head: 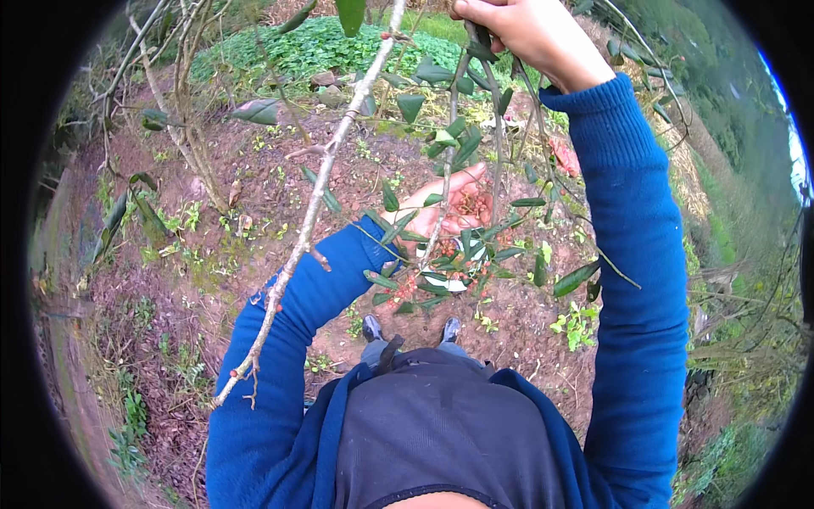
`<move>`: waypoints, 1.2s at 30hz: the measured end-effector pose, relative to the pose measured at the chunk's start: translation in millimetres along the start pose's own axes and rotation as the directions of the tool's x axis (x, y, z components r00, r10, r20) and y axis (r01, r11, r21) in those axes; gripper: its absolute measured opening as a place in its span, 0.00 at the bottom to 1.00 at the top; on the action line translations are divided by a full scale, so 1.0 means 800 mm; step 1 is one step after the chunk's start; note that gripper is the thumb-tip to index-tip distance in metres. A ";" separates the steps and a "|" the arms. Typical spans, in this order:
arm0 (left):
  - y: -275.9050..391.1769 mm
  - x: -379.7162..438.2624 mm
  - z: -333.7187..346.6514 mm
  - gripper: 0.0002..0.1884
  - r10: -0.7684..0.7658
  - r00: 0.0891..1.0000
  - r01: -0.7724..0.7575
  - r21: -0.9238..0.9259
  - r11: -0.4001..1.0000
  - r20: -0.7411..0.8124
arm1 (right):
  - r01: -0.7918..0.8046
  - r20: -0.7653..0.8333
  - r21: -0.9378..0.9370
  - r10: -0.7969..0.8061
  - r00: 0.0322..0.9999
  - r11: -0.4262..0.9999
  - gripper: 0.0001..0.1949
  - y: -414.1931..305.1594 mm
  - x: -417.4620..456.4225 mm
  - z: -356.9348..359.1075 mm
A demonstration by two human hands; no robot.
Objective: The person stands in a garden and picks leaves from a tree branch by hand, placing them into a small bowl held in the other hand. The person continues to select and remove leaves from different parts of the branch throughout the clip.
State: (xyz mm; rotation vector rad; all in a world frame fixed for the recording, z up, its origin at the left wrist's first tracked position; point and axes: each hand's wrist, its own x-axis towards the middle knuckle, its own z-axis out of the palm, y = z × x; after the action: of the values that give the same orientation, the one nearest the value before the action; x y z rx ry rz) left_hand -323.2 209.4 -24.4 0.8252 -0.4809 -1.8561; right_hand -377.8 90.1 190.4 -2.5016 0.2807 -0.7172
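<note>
My left hand (439,207) is cupped palm up in the middle of the view, with a heap of small reddish berries (474,202) in it. Leafy twigs pass in front of it and partly hide it. My right hand (502,22) is raised at the top and grips a leafy branch (495,95) between thumb and fingers. Clusters of red berries (407,289) sit among green leaves just below my left hand. Behind those leaves shows a white object (448,283), mostly hidden; I cannot tell what it is.
A bare grey branch (318,184) crosses in front of my left sleeve. A thin-stemmed shrub (191,133) stands at the left. Low green plants (273,48) grow at the top. My shoes (372,327) stand on bare soil with scattered weeds. A red object (565,157) lies near my right sleeve.
</note>
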 end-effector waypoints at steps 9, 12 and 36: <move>-0.004 0.004 -0.018 0.21 0.161 0.971 -0.153 -0.058 0.987 0.177 | 0.024 0.000 0.005 -0.024 1.000 1.000 0.15 -0.009 -0.002 0.000; -0.011 -0.017 0.007 0.16 0.402 0.889 -0.410 -0.014 0.912 0.220 | 0.007 -0.018 0.012 -0.007 1.000 1.000 0.14 -0.005 -0.003 0.002; 0.022 -0.015 0.000 0.06 0.229 0.973 -0.228 0.122 0.966 0.006 | -0.015 -0.039 -0.051 0.013 0.999 0.999 0.13 -0.020 -0.004 0.004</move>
State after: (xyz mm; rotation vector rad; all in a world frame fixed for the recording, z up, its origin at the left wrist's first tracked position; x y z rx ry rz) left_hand -308.9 213.1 -8.9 0.8213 -0.6620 -1.6222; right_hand -377.7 105.9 195.5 -2.5333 0.3344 -0.7627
